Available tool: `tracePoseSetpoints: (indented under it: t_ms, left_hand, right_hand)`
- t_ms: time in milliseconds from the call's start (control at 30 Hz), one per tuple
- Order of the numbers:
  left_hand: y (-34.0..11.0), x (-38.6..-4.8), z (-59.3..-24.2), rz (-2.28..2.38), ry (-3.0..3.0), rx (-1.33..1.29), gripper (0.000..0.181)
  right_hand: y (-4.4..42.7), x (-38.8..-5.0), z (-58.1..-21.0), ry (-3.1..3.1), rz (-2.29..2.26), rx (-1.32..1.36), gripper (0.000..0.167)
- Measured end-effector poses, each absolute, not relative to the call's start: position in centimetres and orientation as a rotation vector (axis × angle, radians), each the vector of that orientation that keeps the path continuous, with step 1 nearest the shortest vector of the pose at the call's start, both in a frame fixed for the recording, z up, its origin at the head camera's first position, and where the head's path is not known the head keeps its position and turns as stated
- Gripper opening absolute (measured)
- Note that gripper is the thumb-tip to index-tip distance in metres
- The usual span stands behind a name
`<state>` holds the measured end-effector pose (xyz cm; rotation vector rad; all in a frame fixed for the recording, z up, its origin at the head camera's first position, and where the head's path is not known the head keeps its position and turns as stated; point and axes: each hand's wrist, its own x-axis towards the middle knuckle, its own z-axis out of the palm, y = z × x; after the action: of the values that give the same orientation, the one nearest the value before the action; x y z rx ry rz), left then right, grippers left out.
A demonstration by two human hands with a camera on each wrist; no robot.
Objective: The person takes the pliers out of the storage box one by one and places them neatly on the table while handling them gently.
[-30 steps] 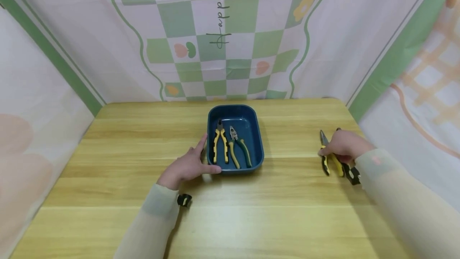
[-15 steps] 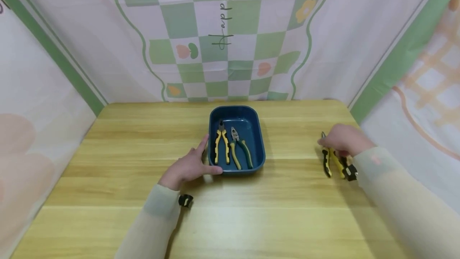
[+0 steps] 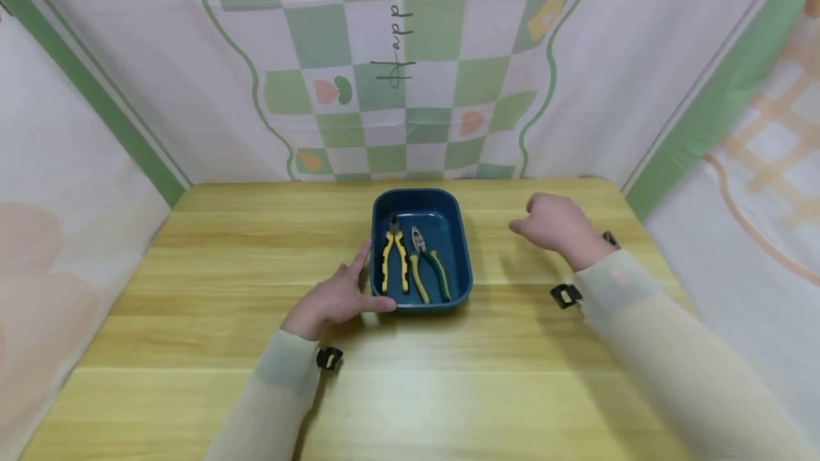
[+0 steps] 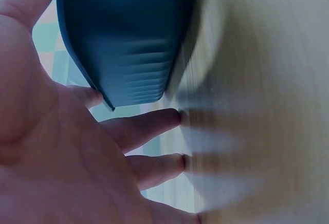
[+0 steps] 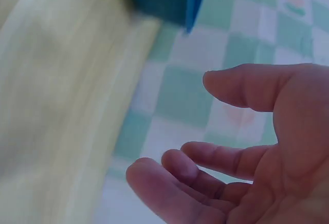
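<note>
My left hand (image 3: 333,296) lies at the near left corner of the blue tray (image 3: 465,262), thumb on the rim, fingers spread; its other fingertips touch the table in the left wrist view. Inside the tray lie yellow-and-black pliers (image 3: 403,262) and, to their right, green-and-yellow pliers (image 3: 438,269). To the right of the tray, my right hand (image 3: 557,223) hovers over the table, holding nothing; its thumb and loosely bent fingers (image 5: 247,88) stand apart in the right wrist view. The third pliers are not visible.
The wooden table (image 3: 192,290) meets a patterned cloth (image 3: 435,27) at its back edge. A small dark thing (image 3: 611,239) shows beside my right wrist; I cannot tell what it is. A black device (image 3: 329,358) sits at my left wrist.
My right hand has let go of the yellow-and-black pliers at the right, which are out of sight, and has moved left and away towards the tray. My left hand has stayed on the tray.
</note>
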<state>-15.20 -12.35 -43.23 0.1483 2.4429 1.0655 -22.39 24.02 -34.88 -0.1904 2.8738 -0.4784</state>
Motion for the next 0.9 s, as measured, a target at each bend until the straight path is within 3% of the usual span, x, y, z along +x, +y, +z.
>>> tracePoseSetpoints:
  t_ms: [333, 633, 900]
  left_hand:
    - [-12.4, -15.4, -43.1, 1.035, 2.466, 0.146, 0.121]
    - [-12.6, -15.3, -43.1, 1.029, 2.47, 0.129, 0.121]
    - [-12.5, -15.6, -43.1, 1.024, 2.476, 0.127, 0.12]
  right_hand:
    - [17.0, -22.2, -34.9, 2.868, -0.587, -0.275, 0.057]
    - [13.2, -22.4, -35.4, 2.877, -0.525, -0.387, 0.03]
    - [11.2, -23.2, -35.1, 2.806, -0.386, -0.444, 0.034]
